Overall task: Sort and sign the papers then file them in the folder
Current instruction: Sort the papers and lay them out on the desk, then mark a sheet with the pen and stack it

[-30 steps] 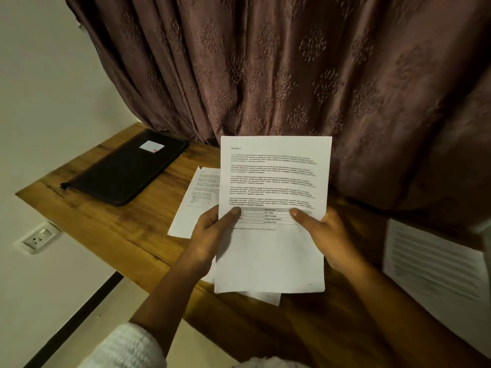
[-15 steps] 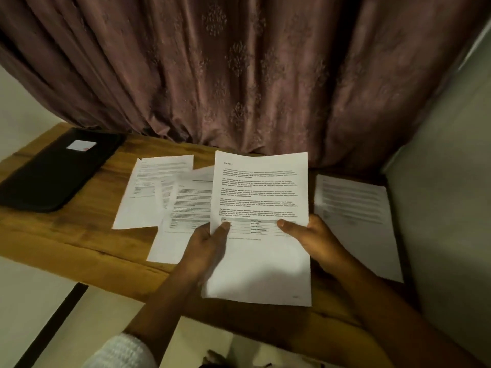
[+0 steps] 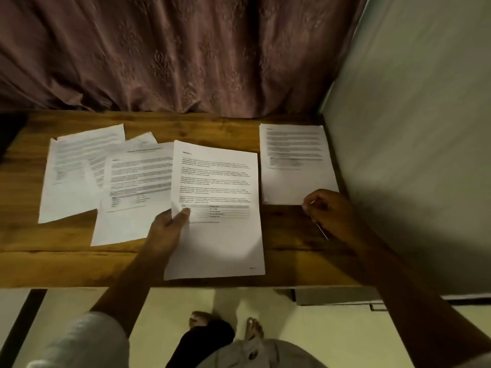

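My left hand (image 3: 170,227) pinches the left edge of a printed sheet (image 3: 220,235), thumb on top; the sheet hangs over the wooden table's (image 3: 53,258) front edge. My right hand (image 3: 329,211) is off that sheet, fingers curled, and pinches the lower right corner of a single printed sheet (image 3: 295,181) lying at the table's right end. Several loose printed sheets (image 3: 77,176) lie overlapped to the left. Only a dark corner of the black folder (image 3: 10,128) shows at the far left edge.
A patterned maroon curtain (image 3: 172,54) hangs right behind the table. A pale wall (image 3: 411,128) closes off the right end. My bare feet (image 3: 225,328) stand on the light floor below the front edge.
My right hand has let go of the held sheet and moved right to the sheet by the wall. The held sheet has dropped lower, now in my left hand alone. The view swung right.
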